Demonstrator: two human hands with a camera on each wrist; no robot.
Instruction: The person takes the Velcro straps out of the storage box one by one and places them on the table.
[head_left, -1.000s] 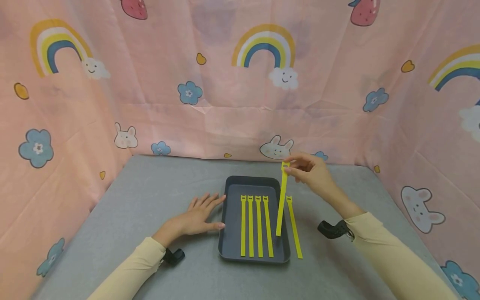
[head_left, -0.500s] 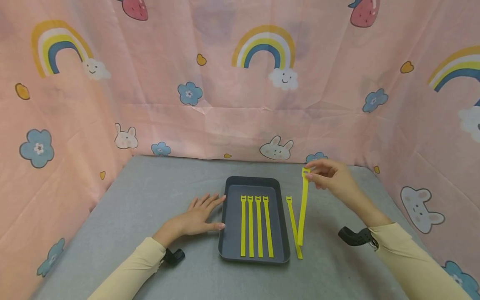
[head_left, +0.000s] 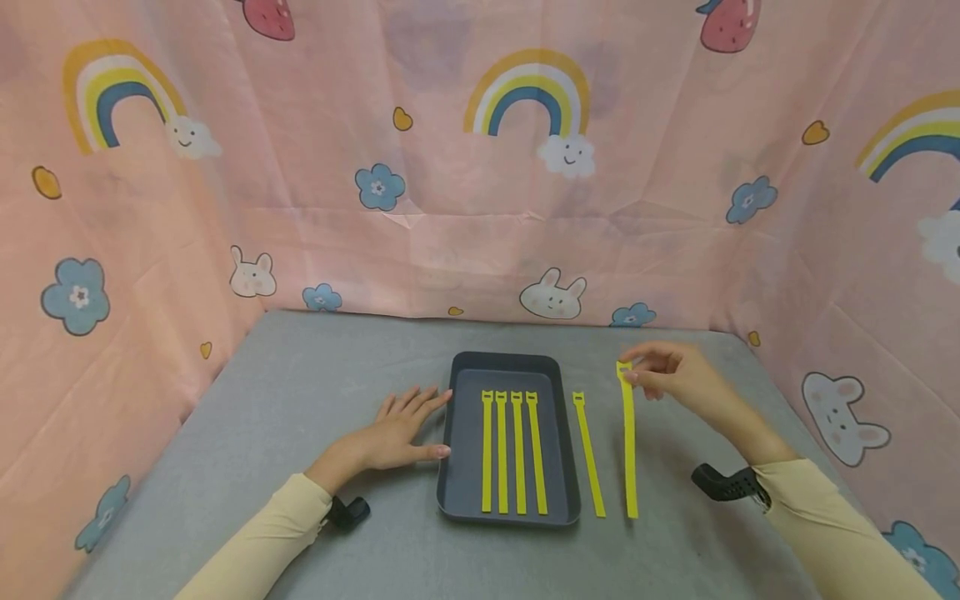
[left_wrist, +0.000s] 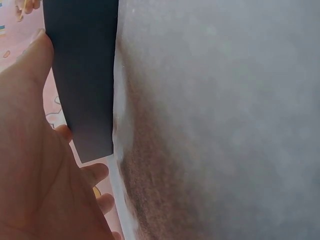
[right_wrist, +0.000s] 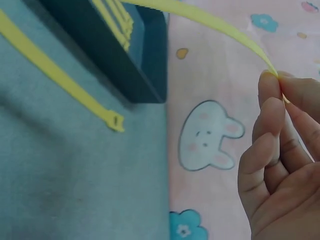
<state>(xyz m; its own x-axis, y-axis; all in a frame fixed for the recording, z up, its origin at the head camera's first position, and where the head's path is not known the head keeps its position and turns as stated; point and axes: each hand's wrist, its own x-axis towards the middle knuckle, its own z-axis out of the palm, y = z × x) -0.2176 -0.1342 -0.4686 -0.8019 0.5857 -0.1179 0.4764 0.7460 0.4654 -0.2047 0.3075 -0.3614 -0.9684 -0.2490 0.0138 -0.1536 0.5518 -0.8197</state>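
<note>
My right hand (head_left: 678, 379) pinches the slotted head of a yellow cable tie (head_left: 629, 450) between thumb and fingertips, right of the tray. The strap hangs down with its lower end at or just over the table; in the right wrist view the strap (right_wrist: 220, 27) bows away from the fingertips. A second yellow cable tie (head_left: 588, 454) lies on the table between it and the dark grey tray (head_left: 506, 522). Inside the tray lie several more yellow cable ties (head_left: 502, 454), side by side, heads away from me. My left hand (head_left: 390, 433), fingers spread, touches the tray's left wall.
The grey table (head_left: 315, 375) runs back to a pink printed curtain (head_left: 480, 250), which also closes both sides. A black wrist camera (head_left: 348, 512) sits under the left wrist and another black camera (head_left: 723, 483) under the right.
My right hand has carried the held cable tie rightward from over the tray's right edge, past the loose one, and lowered it. The left hand and tray have stayed put.
</note>
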